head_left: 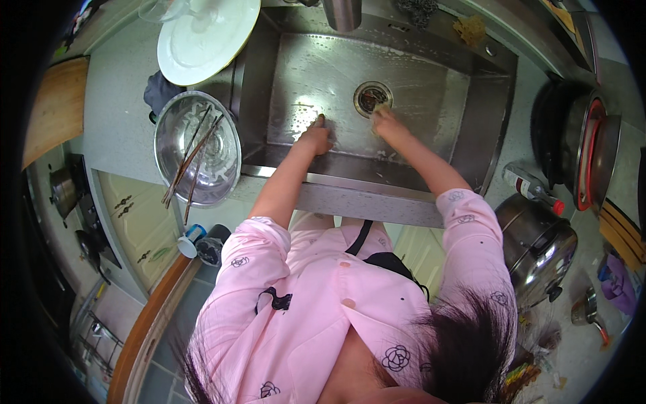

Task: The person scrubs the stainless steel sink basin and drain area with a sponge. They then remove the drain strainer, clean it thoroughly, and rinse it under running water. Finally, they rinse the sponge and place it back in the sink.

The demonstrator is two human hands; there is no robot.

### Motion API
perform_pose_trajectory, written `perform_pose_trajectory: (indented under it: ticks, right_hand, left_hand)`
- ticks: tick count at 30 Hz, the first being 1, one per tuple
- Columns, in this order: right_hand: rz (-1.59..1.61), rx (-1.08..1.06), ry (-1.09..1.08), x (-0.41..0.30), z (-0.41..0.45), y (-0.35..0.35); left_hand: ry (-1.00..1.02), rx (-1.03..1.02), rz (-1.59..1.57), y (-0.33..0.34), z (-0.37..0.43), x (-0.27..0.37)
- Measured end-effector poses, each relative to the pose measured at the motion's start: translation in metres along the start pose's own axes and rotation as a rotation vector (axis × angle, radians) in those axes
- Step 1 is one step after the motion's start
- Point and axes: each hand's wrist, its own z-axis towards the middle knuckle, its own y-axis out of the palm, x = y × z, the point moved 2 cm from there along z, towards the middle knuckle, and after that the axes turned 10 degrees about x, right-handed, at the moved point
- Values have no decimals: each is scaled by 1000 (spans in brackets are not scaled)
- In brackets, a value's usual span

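Both hands reach into a wet stainless steel sink [323, 70]. My right hand [387, 123] holds a small yellowish scrubbing pad [376, 117] at the lower right edge of the round drain [372, 97]. Dark bits lie in the drain. My left hand [316, 135] rests near the front left of the sink floor, its fingers apart and nothing seen in it. Left of the sink, a metal bowl [174, 116] holds several chopsticks [194, 159] that lean over its rim. Behind the bowl lies a white plate [202, 45].
A faucet [343, 12] hangs over the sink's back edge, with a steel wool scrubber [416, 10] and a yellow mesh scrubber [469, 30] to its right. On the right stand a bottle [525, 182], a lidded pot [535, 242] and stacked basins [585, 146]. A dark cloth [160, 92] lies left.
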Motion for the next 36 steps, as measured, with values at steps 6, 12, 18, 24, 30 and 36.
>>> perform_pose_trajectory:
  ticks: [6, 12, 18, 24, 30, 36]
  right_hand:
    - [385, -145, 267, 7, 2, -23]
    - [307, -319, 229, -5, -33, 20]
    - [490, 299, 508, -9, 37, -56]
    - [630, 177, 643, -12, 8, -35]
    - [295, 269, 833, 61, -51, -59]
    - [48, 208, 877, 67, -51, -33]
  left_hand:
    - [47, 81, -57, 3, 1, -10]
    - [93, 103, -54, -9, -5, -1]
    - [11, 43, -176, -12, -16, 10]
    - [56, 171, -259, -25, -23, 30]
    - [65, 242, -306, -18, -29, 36]
    - [49, 233, -346, -5, -23, 41]
